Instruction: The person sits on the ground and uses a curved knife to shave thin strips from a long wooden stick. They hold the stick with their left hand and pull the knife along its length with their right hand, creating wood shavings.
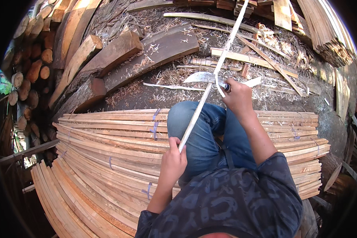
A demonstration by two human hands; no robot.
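Observation:
My left hand (173,160) is closed round the near end of a long pale wooden strip (198,109), which slants up and away over my knees. Farther along it, my right hand (238,95) grips the dark handle of a knife with a broad curved blade (199,77). The blade lies across the strip, pointing left. A thin curl of wood (219,88) stands off the strip beside the blade, close to my right fingers. The strip's far end runs out of the top of the view.
I sit on bundled wooden slats (119,148) tied with purple bands. Heavy planks (158,51) lie ahead to the left, stacked logs (31,79) beyond them. Shavings and loose strips (254,61) cover the ground. A sheathed-looking tool (210,63) lies past the blade; a slat bundle (329,31) stands far right.

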